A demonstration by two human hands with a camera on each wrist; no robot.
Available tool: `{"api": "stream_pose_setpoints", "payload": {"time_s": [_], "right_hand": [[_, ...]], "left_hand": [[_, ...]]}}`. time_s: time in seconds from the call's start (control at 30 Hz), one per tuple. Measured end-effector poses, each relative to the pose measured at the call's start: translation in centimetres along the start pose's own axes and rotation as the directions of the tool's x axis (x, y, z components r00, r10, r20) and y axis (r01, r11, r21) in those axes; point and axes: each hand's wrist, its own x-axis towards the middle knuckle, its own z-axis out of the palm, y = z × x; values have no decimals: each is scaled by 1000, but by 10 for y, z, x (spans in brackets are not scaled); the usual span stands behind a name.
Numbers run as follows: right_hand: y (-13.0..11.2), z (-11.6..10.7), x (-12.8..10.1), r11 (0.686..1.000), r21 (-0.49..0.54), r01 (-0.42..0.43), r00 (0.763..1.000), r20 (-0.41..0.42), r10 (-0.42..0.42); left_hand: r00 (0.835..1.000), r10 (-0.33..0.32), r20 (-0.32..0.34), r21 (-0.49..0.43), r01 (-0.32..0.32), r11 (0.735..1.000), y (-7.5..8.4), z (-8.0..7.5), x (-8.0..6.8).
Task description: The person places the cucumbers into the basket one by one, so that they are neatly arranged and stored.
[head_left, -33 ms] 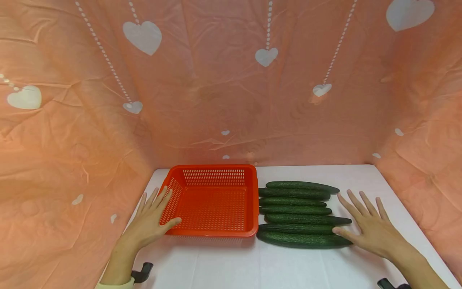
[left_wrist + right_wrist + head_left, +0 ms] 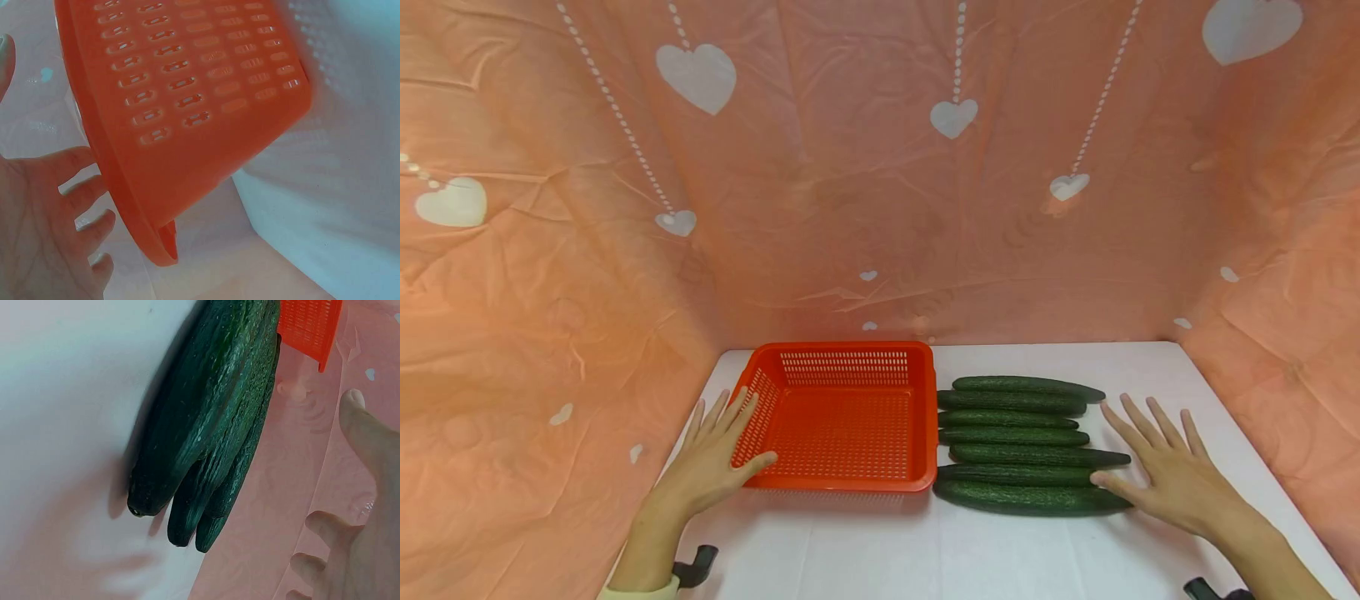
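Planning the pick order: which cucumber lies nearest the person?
The front cucumber, lowest of the row in the head view; the other six all lie behind it.

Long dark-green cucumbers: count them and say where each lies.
7 long dark-green cucumbers, lying side by side right of the red plastic basket: one in front, one at the back, five between.

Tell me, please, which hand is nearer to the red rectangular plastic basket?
Left: the left hand is at the left edge of the basket; the right hand is farther, by the right ends of the long dark-green cucumbers.
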Motion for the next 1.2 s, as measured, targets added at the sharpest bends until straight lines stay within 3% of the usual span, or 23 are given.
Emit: {"api": "stream_pose_setpoints", "payload": {"time_s": [0.17,0.5,0.77,0.97,1.2], "right_hand": [[-1,1,0,999,27,27,1000,0,-27],[-5,15,-4,976,78,206,977,-78,-200],[-18,22,-5,981,150,124,992,-11,-123],[-20,33,-5,983,78,165,985,-61,-161],[-17,43,-6,973,113,203,976,-106,-192]], "left_hand": [[1000,-8,6,-8,8,1000,1,1,-1],[999,-30,20,-22,30,999,-3,5,-3],[998,-33,61,-89,39,995,-9,9,-6],[997,-37,63,-73,42,996,-12,12,-8],[996,-48,77,-82,54,995,-16,14,-9]]}}
